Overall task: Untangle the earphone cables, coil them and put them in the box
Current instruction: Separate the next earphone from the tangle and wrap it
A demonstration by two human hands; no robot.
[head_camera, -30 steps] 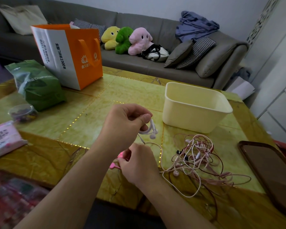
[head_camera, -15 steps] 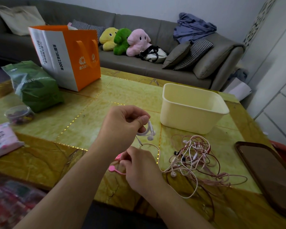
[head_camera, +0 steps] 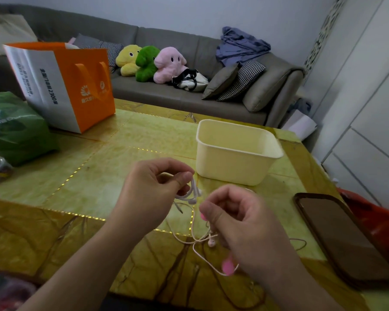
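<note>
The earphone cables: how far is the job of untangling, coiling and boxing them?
Early stage. Nothing looks finished: no cable shows in the cream box, though its floor is hidden. In hand: the left hand holds a small white earphone coil, and the right hand pinches a pink cable. Left: coiling the rest and boxing everything.

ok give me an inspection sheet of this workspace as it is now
surface: yellow-green marbled table, glossy.
job's things: cream box upright, open; contents hidden.
clutter: orange bag, green packet, dark tray.
grippers: left hand pinches white earphones; right hand grips a pink cable.
cables: loose loops under the hands, pink earbuds dangling.
surroundings: grey sofa, three plush toys.
</note>
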